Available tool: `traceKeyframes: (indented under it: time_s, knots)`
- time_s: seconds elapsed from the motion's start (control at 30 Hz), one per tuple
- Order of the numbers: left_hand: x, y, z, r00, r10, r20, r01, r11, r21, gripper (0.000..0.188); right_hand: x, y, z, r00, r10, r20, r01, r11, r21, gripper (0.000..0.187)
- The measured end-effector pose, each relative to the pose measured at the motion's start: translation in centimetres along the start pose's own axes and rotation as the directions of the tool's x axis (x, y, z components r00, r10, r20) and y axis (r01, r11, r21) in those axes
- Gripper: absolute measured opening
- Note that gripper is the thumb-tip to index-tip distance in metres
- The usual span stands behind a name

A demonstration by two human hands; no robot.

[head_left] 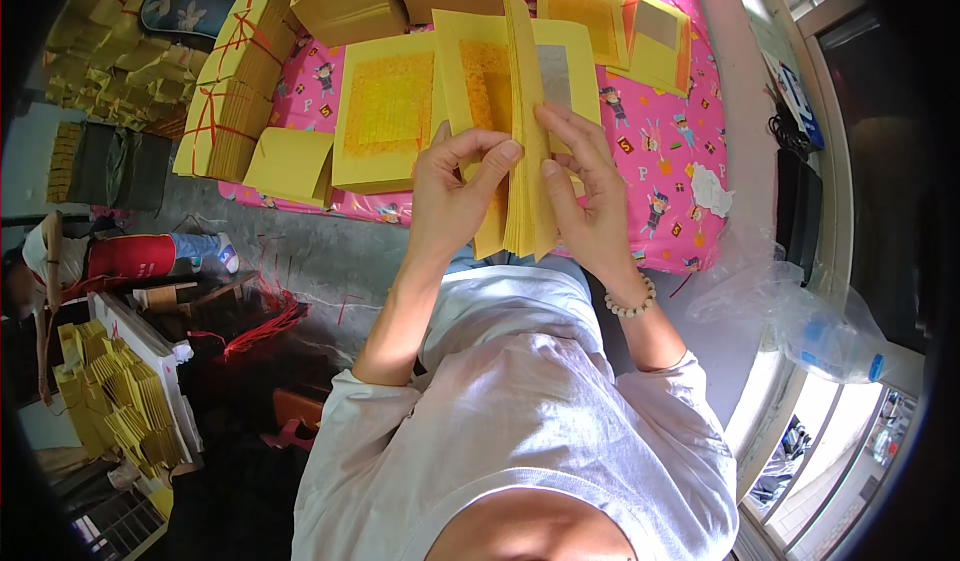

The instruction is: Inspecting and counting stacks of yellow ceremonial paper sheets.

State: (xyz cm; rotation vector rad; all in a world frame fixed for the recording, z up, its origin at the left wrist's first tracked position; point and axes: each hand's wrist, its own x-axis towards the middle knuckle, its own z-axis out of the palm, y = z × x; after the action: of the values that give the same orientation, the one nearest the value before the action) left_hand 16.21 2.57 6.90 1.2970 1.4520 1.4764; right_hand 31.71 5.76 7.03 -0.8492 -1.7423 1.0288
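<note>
Between my hands, above the table, I hold a bundle of yellow joss paper sheets [523,91] on edge, its leaves fanned slightly apart. One loose-standing leaf on its left shows an orange foil patch. My left hand [450,186] pinches the bundle's left side between thumb and bent fingers. On the other side, my right hand [590,176] presses it with thumb and fingers. Just left of the bundle lies a thick stack of joss paper [390,111] with a yellow-orange square on top. Behind it, partly hidden, a sheet with a silver square [554,73] shows.
A pink patterned cloth [655,176] covers the table. Red-tied paper bundles [235,71] stand at left, and more sheets [660,46] lie at far right. Crumpled white tissue [712,191] sits near the right edge. Another person [120,259] is at left, near folded yellow paper [125,391].
</note>
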Motion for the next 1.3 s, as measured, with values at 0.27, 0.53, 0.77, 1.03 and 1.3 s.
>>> traceKeyframes:
  time_s: [0.27,0.53,0.77,1.03,1.3]
  knots:
    - [0.0,0.3,0.0,1.000,-0.015,0.004,0.015,1.000,0.020,0.015,0.0,0.3,0.0,1.000,0.006,0.001,-0.006,1.000,0.019,0.045]
    - [0.1,0.2,0.1,1.000,-0.013,0.008,0.013,0.999,0.039,0.017,0.0,0.8,0.1,0.999,0.036,0.001,-0.035,0.995,0.096,0.044]
    - [0.2,0.2,0.1,1.000,-0.010,0.008,0.009,1.000,0.028,0.017,0.0,1.0,0.2,0.999,0.031,-0.020,-0.028,0.989,0.149,0.043]
    - [0.2,0.3,0.2,1.000,-0.011,0.010,0.011,1.000,0.006,0.018,0.0,1.1,0.1,0.998,0.060,-0.015,-0.057,0.981,0.183,0.043]
    - [0.1,0.1,0.3,0.999,-0.034,-0.003,0.034,0.999,-0.006,0.019,0.1,1.0,0.0,0.997,0.082,-0.001,-0.080,0.979,0.186,0.043]
